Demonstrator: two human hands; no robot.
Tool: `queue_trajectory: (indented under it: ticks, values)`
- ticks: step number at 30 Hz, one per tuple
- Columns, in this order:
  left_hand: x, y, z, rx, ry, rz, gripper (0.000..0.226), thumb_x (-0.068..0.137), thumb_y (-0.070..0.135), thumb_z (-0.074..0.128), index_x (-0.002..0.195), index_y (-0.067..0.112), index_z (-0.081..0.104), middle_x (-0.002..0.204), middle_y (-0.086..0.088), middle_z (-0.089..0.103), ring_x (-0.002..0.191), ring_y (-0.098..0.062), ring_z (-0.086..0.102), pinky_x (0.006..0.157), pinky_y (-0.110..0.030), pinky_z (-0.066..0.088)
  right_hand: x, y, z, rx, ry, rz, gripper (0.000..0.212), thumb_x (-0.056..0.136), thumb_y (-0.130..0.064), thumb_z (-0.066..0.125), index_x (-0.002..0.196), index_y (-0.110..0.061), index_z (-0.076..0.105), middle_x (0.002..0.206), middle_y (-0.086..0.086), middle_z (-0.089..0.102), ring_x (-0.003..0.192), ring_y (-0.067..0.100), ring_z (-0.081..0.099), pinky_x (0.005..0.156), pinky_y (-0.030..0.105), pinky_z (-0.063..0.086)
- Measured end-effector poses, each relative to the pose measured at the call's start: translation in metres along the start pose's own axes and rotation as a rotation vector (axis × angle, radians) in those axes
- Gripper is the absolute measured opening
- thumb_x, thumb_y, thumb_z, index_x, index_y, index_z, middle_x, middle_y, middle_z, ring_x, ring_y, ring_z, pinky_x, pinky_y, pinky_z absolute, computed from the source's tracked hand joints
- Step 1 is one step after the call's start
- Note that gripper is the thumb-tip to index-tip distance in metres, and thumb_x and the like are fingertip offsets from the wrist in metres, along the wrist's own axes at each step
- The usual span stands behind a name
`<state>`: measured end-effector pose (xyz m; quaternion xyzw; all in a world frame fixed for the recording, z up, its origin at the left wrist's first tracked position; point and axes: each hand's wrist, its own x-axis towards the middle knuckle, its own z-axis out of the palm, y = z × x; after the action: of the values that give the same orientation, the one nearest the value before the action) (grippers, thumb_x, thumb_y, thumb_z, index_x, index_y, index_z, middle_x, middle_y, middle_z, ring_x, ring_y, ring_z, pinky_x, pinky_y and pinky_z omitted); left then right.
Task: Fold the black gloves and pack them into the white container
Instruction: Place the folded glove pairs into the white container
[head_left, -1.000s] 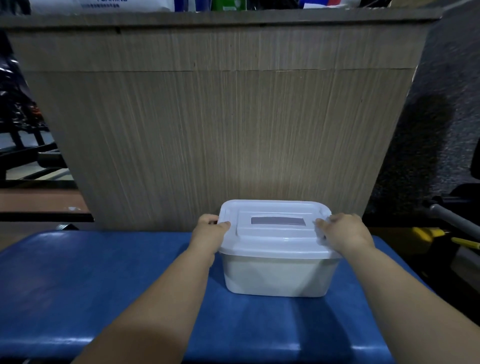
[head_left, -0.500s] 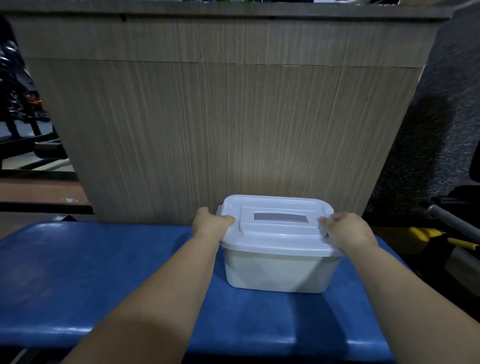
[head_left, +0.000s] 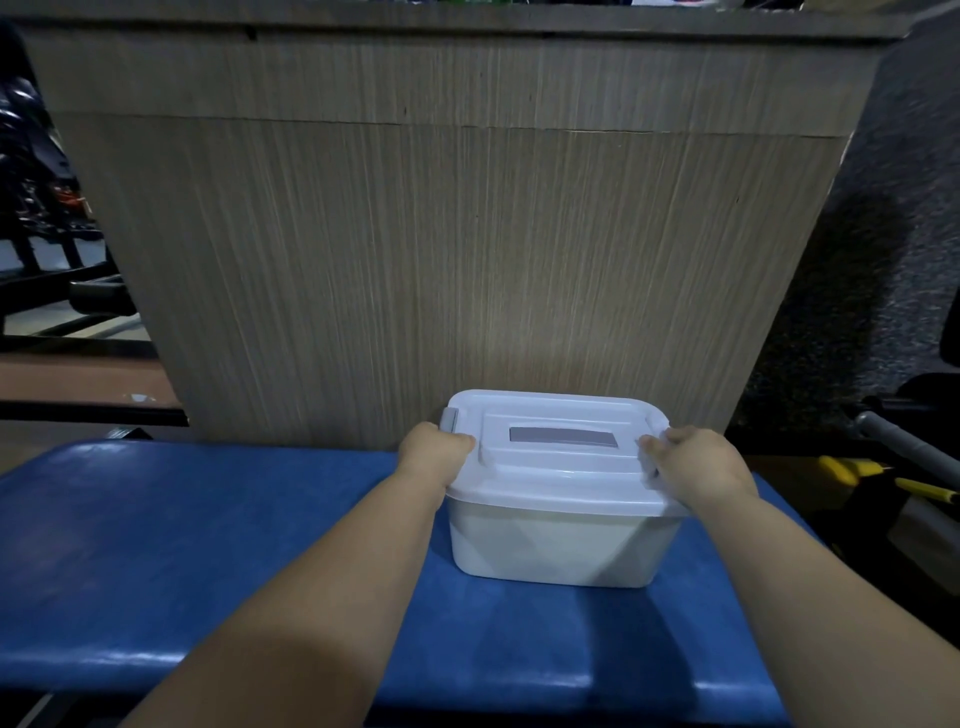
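both ends of the white plastic lid (head_left: 550, 470) on the white rectangular container (head_left: 556, 545) are being gripped, left hand (head_left: 434, 458) curling round the left, right hand (head_left: 698, 467) round the right.

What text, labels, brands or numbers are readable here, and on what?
No readable text in this frame.
White container: plain walls, no label showing.
Lid: its grey strip is blank.
Wooden counter: bare grain, no sign.
Items on the counter top: cropped at the frame edge, no print legible.
Blue bench: no markings.
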<state>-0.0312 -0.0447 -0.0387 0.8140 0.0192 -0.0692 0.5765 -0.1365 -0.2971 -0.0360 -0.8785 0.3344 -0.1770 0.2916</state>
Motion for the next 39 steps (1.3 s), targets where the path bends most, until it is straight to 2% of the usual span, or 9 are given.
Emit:
queue_trajectory:
  ticks: [5,8,10,12,13,16,19,24,39]
  values:
    - [0.000,-0.001,0.000,0.067,-0.006,0.043,0.040,0.089,0.020,0.059,0.124,0.000,0.054,0.115,-0.015,0.060,0.103,-0.031,0.059,0.084,-0.036,0.051,-0.001,0.005,0.003,0.112,0.002,0.057,0.043,0.090,-0.039,0.055,0.130,-0.025,0.055,0.126,0.008,0.059,0.116,0.029,0.055,0.088,0.034,0.044]
    - [-0.003,0.001,0.000,0.098,-0.016,0.046,0.040,0.091,0.019,0.058,0.126,0.000,0.052,0.115,-0.015,0.059,0.096,-0.028,0.055,0.079,-0.033,0.048,-0.003,0.006,0.004,0.220,0.001,0.221,0.062,0.089,-0.040,0.054,0.144,-0.021,0.034,0.134,0.014,0.050,0.119,0.034,0.048,0.082,0.036,0.042]
    - [-0.003,0.002,0.000,0.106,-0.009,0.050,0.041,0.090,0.020,0.057,0.126,0.000,0.052,0.117,-0.016,0.059,0.094,-0.027,0.054,0.077,-0.031,0.047,-0.002,0.008,0.004,0.396,0.001,0.309,0.062,0.086,-0.041,0.063,0.134,-0.006,0.045,0.124,0.016,0.057,0.115,0.035,0.055,0.088,0.038,0.047]
    - [-0.003,0.002,0.000,0.113,-0.009,0.044,0.041,0.090,0.020,0.058,0.125,0.000,0.053,0.116,-0.016,0.059,0.094,-0.027,0.055,0.077,-0.031,0.047,-0.001,0.012,0.005,0.505,-0.062,0.317,0.041,0.084,-0.044,0.067,0.103,-0.008,0.063,0.100,0.011,0.064,0.106,0.032,0.063,0.093,0.042,0.052]
    - [-0.002,0.001,0.000,0.115,-0.011,0.043,0.041,0.090,0.020,0.058,0.126,0.000,0.053,0.116,-0.016,0.059,0.094,-0.028,0.055,0.078,-0.032,0.047,-0.001,0.013,0.005,0.516,-0.086,0.310,0.038,0.083,-0.045,0.066,0.098,-0.009,0.066,0.092,0.008,0.064,0.100,0.030,0.065,0.093,0.043,0.052]
    - [-0.004,0.003,-0.001,0.121,-0.010,0.043,0.042,0.090,0.020,0.059,0.126,0.000,0.052,0.116,-0.016,0.059,0.099,-0.030,0.057,0.081,-0.034,0.049,0.000,0.013,0.005,0.449,-0.070,0.268,0.047,0.083,-0.046,0.066,0.107,-0.006,0.068,0.080,0.003,0.061,0.082,0.024,0.060,0.089,0.038,0.054]
    - [-0.005,0.003,0.000,0.125,-0.006,0.039,0.041,0.090,0.020,0.058,0.125,0.000,0.052,0.108,-0.013,0.056,0.095,-0.028,0.055,0.076,-0.032,0.047,-0.003,0.011,0.002,0.311,-0.025,0.247,0.044,0.087,-0.045,0.062,0.106,-0.006,0.068,0.067,-0.004,0.051,0.064,0.016,0.051,0.070,0.028,0.045]
    - [-0.005,0.001,0.000,0.109,0.000,0.043,0.039,0.091,0.019,0.058,0.124,0.000,0.052,0.105,-0.012,0.055,0.092,-0.027,0.053,0.075,-0.032,0.045,-0.006,0.004,0.004,0.249,0.018,0.317,0.042,0.084,-0.041,0.061,0.099,-0.001,0.059,0.072,0.007,0.054,0.061,0.020,0.049,0.049,0.027,0.034]
    - [-0.013,0.004,0.000,0.116,0.036,0.100,0.042,0.091,0.022,0.060,0.127,0.000,0.052,0.115,-0.015,0.058,0.092,-0.026,0.052,0.078,-0.034,0.046,-0.013,-0.002,-0.004,0.069,0.047,0.228,0.034,0.087,-0.040,0.055,0.094,-0.007,0.057,0.077,0.008,0.057,0.068,0.024,0.052,0.047,0.027,0.031]
